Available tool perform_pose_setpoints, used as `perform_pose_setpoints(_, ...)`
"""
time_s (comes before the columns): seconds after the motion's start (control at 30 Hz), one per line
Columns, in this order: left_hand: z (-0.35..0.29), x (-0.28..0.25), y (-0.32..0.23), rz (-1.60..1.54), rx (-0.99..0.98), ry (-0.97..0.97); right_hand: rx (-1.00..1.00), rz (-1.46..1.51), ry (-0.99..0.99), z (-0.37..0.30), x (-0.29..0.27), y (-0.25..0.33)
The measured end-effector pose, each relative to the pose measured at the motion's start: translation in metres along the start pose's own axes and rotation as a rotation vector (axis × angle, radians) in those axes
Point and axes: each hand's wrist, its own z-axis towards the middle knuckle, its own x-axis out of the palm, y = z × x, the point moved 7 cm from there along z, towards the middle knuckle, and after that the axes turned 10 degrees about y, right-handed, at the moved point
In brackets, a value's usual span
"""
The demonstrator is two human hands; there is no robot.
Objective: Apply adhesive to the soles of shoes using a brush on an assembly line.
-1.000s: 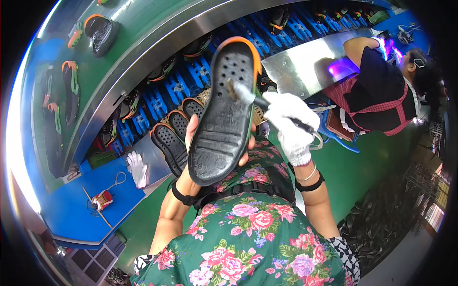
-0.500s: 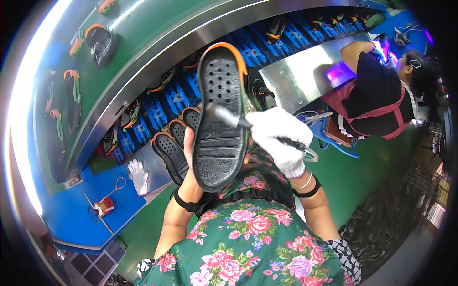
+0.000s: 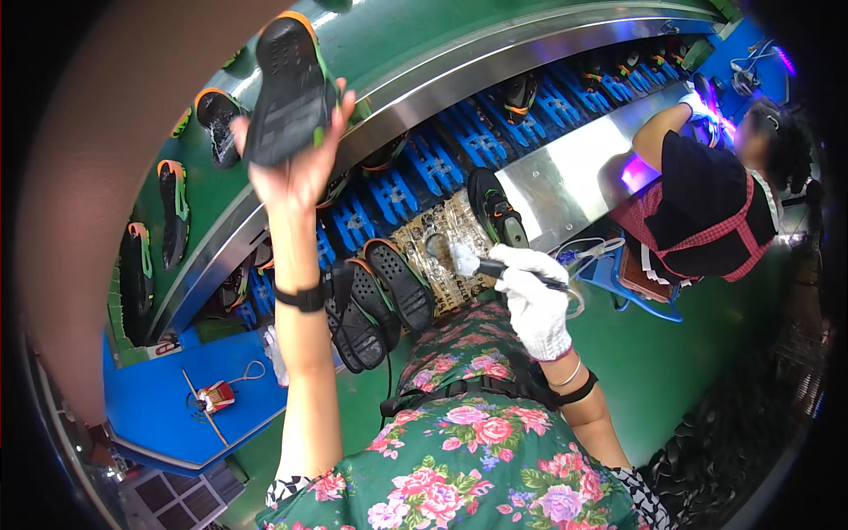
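My bare left hand [image 3: 299, 177] is raised at the upper left, its fingers round the heel end of a black shoe sole [image 3: 287, 84] with orange and green edging. The sole is above the green belt, tilted, its holed inner side showing. My right hand [image 3: 534, 305], in a white knit glove, grips a black-handled brush [image 3: 465, 261] with pale bristles. The bristles are just above a tape-covered cardboard piece [image 3: 437, 231] by my lap. Left of it, several black soles [image 3: 402, 284] lean together. A dark shoe upper [image 3: 496, 208] lies beyond the brush.
Several soles [image 3: 173, 212] lie along the green belt [image 3: 415, 53], which a metal rail [image 3: 442, 79] edges. Below run blue racks [image 3: 393, 196] with shoes. A blue table [image 3: 159, 402] stands at left. Another person [image 3: 707, 190] works at right, beside a blue-framed stool [image 3: 623, 274].
My left hand has carried the sole from in front of me up and left to above the belt. The brush has come off the sole; my right hand has moved slightly down.
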Motion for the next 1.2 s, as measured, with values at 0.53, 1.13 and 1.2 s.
perform_pose_setpoints(0.53,0.01,-0.035,-0.084,2.165,0.122,-0.699,-0.051,-0.211,0.147,-0.002,0.01,-0.018)
perform_pose_setpoints(1.13,0.322,-0.016,0.088,2.584,-0.755,0.039,0.189,0.228,0.082,0.006,-0.037,-0.047)
perform_pose_setpoints(1.2,0.359,-0.029,0.141,2.579,-0.756,0.243,0.16,0.176,0.051,0.005,-0.053,-0.039)
